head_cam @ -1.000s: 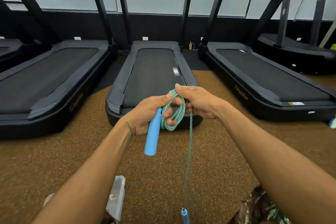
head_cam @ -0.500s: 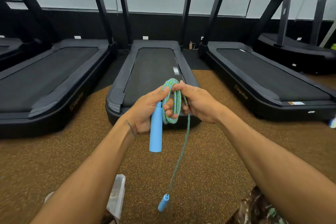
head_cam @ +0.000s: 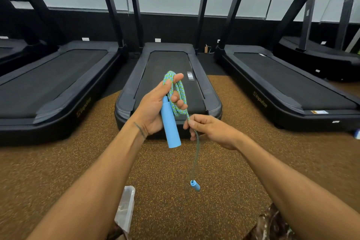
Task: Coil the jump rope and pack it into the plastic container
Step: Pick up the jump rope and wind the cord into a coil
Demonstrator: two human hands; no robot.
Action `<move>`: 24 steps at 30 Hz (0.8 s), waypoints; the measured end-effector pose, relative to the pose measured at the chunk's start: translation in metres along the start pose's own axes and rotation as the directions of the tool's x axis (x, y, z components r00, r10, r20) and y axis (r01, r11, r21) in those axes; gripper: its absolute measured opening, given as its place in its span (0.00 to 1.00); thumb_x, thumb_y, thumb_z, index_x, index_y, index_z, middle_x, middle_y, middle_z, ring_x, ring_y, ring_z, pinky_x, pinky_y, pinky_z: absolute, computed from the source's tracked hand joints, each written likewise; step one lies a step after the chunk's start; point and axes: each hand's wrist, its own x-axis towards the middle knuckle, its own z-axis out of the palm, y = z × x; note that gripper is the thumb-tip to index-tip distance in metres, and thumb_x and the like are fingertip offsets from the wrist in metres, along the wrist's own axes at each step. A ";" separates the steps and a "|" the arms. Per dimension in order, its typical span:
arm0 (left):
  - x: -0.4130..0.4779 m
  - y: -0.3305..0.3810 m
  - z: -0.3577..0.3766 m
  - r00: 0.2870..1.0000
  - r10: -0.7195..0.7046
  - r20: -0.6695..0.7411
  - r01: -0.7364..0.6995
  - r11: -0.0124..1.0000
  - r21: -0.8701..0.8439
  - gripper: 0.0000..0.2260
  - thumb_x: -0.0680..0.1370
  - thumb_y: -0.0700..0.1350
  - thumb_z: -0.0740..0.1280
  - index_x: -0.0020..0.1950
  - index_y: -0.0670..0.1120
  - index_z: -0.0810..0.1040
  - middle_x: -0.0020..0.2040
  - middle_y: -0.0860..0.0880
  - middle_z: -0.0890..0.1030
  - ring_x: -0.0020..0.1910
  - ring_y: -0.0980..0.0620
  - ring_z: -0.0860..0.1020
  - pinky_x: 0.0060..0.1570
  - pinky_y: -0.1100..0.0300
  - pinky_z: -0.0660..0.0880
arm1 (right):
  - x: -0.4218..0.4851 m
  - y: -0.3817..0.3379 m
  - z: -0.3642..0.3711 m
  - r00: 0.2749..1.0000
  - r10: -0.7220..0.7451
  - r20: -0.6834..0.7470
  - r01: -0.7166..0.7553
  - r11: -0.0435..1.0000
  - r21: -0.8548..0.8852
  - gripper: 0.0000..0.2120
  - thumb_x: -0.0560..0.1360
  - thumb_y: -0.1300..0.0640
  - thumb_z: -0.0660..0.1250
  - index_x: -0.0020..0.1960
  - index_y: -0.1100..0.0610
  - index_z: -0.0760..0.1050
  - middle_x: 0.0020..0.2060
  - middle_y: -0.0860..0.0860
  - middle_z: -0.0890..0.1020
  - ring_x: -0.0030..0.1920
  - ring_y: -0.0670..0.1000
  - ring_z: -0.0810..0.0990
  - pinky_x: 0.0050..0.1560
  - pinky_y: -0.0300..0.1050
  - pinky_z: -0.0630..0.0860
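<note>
My left hand (head_cam: 153, 109) grips a blue jump rope handle (head_cam: 171, 124) upright, with several loops of the blue-green braided rope (head_cam: 180, 93) coiled around its fingers. My right hand (head_cam: 212, 128) sits just below and to the right, pinching the loose strand of rope as it leaves the coil. From there the rope hangs down to the second blue handle (head_cam: 195, 185), which dangles above the floor. A clear plastic container (head_cam: 125, 207) stands at the bottom edge, partly hidden behind my left forearm.
Three black treadmills (head_cam: 169, 68) line up ahead on a brown speckled rubber floor (head_cam: 224, 171), with a further machine at far right. Camouflage-patterned fabric (head_cam: 272, 224) shows at the bottom right, under my right arm.
My right hand dropped from the top of the coil to below it, now pinching the hanging strand. The left hand lifted the coil higher. The dangling handle rose and swung right.
</note>
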 end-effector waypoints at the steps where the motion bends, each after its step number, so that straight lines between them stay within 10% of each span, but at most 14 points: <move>1: 0.001 -0.001 0.000 1.000 -0.002 -0.012 0.002 1.000 -0.010 0.18 0.85 0.50 0.58 0.72 0.45 0.74 0.33 0.50 0.71 0.33 0.53 0.74 0.51 0.52 0.79 | -0.001 -0.001 0.000 1.000 0.005 0.002 -0.005 1.000 0.001 0.11 0.84 0.53 0.58 0.55 0.55 0.78 0.37 0.50 0.76 0.41 0.47 0.77 0.48 0.40 0.75; 10: 0.007 -0.004 -0.002 0.988 0.019 -0.155 0.002 0.991 0.133 0.16 0.85 0.49 0.58 0.72 0.49 0.73 0.33 0.50 0.76 0.39 0.46 0.85 0.54 0.47 0.79 | -0.006 -0.014 0.008 0.994 -0.091 0.054 0.101 0.969 -0.227 0.14 0.81 0.46 0.64 0.56 0.53 0.83 0.35 0.51 0.73 0.33 0.48 0.73 0.36 0.42 0.73; 19: 0.004 -0.012 -0.007 0.986 -0.082 -0.146 0.131 0.922 0.365 0.18 0.85 0.49 0.57 0.76 0.49 0.67 0.32 0.50 0.78 0.32 0.52 0.80 0.36 0.59 0.78 | -0.007 -0.035 -0.002 0.980 -0.185 0.068 0.197 0.911 -0.362 0.11 0.75 0.48 0.73 0.41 0.55 0.81 0.32 0.54 0.76 0.37 0.50 0.79 0.40 0.51 0.73; 24: 0.001 -0.016 -0.009 0.979 -0.159 -0.125 0.197 0.890 0.412 0.19 0.84 0.55 0.59 0.74 0.53 0.71 0.50 0.35 0.82 0.46 0.42 0.79 0.57 0.39 0.77 | -0.006 -0.047 -0.007 0.966 -0.256 0.048 0.256 0.899 -0.354 0.09 0.76 0.55 0.72 0.43 0.61 0.80 0.33 0.53 0.75 0.35 0.48 0.68 0.40 0.45 0.65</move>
